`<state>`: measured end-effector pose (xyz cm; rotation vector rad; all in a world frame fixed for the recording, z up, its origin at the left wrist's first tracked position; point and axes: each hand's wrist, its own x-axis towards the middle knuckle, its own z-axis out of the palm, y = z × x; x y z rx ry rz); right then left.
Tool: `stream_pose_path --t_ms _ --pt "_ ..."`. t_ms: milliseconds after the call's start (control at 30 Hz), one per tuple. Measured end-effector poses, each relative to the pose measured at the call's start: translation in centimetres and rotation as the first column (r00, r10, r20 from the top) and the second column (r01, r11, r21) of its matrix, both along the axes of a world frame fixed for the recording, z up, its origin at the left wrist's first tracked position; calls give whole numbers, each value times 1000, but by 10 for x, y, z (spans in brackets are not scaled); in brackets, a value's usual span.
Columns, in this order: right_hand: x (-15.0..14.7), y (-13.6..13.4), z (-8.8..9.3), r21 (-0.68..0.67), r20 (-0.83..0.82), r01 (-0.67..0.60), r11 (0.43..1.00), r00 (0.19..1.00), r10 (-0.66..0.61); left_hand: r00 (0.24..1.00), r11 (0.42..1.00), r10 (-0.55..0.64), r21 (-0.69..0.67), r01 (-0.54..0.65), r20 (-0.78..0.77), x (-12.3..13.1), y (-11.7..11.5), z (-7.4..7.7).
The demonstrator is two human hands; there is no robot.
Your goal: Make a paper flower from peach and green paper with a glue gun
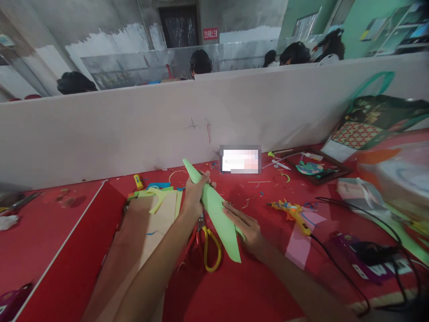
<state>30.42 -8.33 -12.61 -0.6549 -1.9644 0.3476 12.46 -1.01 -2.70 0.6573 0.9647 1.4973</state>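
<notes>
Scissors (205,248) with red and yellow handles lie on the red counter (208,295), and their tips are hidden. Brown sheets (134,246) lie to the left. The right hand (243,226) has its fingers straight and close together on the side of a long green paper (216,210). Its thumb is hidden, so I cannot tell if it pinches. The left hand (198,187) is closed around the upper part of the paper, which slants over the middle of the counter, just above the scissors. A yellow glue gun (293,212) lies on the right, partly on pink paper (298,250). Farther back, a small bright screen (240,161) stands near a white wall (134,129). Behind the wall, the tops of some people's heads (201,61) show.
</notes>
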Motion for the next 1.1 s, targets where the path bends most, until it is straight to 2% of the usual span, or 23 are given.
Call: stream_pose_path --t_ms 333,533,700,867,1100 --pt "0 1 3 -38 -102 -12 999 995 8 1000 999 21 43 -21 -9 -5 3 1" --pt "-1 4 3 -91 -178 -99 991 981 82 1000 997 -7 75 6 13 -8 4 4" --pt "-1 5 6 -133 -215 -118 984 973 88 999 993 -33 112 29 34 -11 5 8" --pt "1 4 5 -86 -148 -89 992 986 76 999 994 -30 101 27 24 -10 3 9" --pt "4 2 0 -13 5 -45 999 999 45 999 999 43 20 -43 -2 -7 -2 11"
